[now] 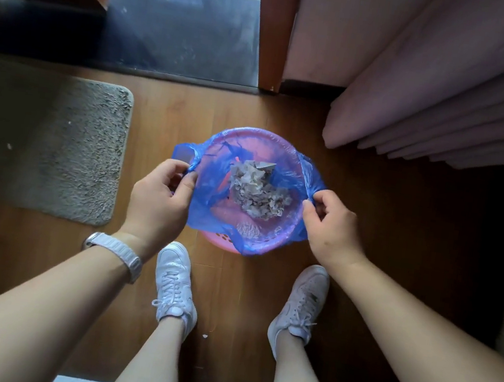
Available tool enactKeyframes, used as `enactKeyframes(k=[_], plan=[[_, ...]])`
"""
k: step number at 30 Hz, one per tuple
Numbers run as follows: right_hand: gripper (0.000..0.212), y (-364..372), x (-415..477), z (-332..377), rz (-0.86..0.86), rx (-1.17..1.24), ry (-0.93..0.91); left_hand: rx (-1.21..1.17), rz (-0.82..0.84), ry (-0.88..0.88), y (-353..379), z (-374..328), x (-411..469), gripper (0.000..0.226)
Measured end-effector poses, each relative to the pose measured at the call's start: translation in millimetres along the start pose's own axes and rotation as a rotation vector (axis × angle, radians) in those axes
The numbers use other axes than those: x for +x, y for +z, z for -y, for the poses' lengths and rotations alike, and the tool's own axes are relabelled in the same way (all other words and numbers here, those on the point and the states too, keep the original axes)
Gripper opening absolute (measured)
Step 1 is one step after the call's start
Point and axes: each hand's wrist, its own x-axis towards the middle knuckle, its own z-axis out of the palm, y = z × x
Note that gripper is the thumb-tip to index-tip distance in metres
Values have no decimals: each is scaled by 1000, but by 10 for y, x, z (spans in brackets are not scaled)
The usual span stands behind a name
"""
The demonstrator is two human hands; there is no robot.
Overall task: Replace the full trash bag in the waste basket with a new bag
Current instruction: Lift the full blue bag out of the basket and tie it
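A pink round waste basket stands on the wood floor in front of my feet. A blue plastic trash bag lines it, folded over the rim, with crumpled paper waste inside. My left hand pinches the bag's left handle loop at the basket's left side. My right hand pinches the right handle loop at the basket's right side. Both loops are pulled outward from the rim.
A grey shaggy mat lies on the floor to the left. Pink curtains hang at the right. A wooden door post and a dark sill stand behind the basket. My white shoes are just before the basket.
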Motion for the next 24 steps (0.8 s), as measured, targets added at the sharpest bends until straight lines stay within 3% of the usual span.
enactKeyframes(k=[3, 7, 14, 18, 24], plan=[[5, 37, 36, 20, 31, 3, 3, -93, 3, 17, 11, -186, 38, 20], [5, 54, 113, 96, -58, 61, -20, -183, 42, 94, 80, -419, 111, 11], [9, -95, 266, 180, -173, 224, 50, -213, -24, 130, 143, -682, 283, 20], [11, -214, 410, 262, -202, 222, 61, -169, -71, 160, 105, -778, 410, 8], [9, -346, 643, 376, -257, 204, 74, -158, -74, 178, 119, -895, 572, 10]])
